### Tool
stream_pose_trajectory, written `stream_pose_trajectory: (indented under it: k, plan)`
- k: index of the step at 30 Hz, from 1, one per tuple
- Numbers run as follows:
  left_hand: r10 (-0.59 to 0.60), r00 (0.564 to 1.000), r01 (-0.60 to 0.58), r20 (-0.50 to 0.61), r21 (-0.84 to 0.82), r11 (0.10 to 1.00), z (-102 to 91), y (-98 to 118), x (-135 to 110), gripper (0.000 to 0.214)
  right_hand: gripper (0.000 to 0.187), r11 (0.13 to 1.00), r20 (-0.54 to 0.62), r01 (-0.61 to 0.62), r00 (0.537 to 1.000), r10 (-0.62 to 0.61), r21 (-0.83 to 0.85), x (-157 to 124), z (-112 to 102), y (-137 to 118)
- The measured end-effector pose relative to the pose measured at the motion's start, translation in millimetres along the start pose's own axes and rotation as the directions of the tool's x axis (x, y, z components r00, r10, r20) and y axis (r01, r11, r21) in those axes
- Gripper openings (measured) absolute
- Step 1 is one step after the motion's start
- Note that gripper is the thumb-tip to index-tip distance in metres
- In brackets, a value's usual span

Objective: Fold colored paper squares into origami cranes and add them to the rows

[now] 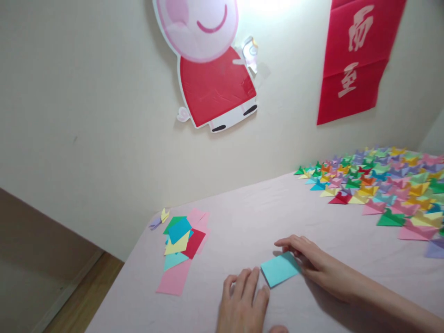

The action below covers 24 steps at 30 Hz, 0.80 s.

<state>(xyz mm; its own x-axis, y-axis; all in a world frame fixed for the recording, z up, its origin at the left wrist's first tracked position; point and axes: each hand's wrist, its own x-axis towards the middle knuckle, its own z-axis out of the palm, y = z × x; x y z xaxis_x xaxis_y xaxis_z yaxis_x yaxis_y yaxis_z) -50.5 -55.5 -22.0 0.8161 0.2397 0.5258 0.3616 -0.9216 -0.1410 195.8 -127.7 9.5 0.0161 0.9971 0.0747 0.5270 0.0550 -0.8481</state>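
Observation:
A folded light-blue sheet of paper point(279, 269) lies flat on the pale pink table point(243, 222), near its front edge. My right hand point(305, 259) rests on the sheet's right end, fingers stretched out and pressing it down. My left hand point(243, 305) lies flat on the table just left of the sheet, fingers spread, its fingertips close to the sheet's near-left corner. Neither hand grips anything.
A loose pile of coloured paper squares point(182, 245) lies at the table's left, with two small folded pieces point(160, 218) behind it. Several folded paper figures in many colours point(381, 185) cover the far right. A cartoon cutout point(208, 60) and a red banner point(357, 55) hang on the wall.

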Motion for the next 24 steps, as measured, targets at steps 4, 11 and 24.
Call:
stream_pose_trajectory:
  k: [4,11,24]
  plan:
    - [-0.187,0.976,0.204,0.114,-0.166,0.965,-1.9,5,10,0.052,0.056,0.998,0.046,-0.02,0.999,0.017,0.057,-5,-3,-1]
    - [-0.454,0.855,0.514,0.249,-0.517,0.684,-1.0,4,61,0.03,0.019,0.988,-0.029,-0.071,0.997,0.068,-0.136,12,2,-9]
    - [-0.553,0.661,0.326,0.507,-0.858,-0.396,22.0,-36,66,0.034,0.048,0.82,-0.092,-0.053,0.987,0.128,0.57,51,19,-12]
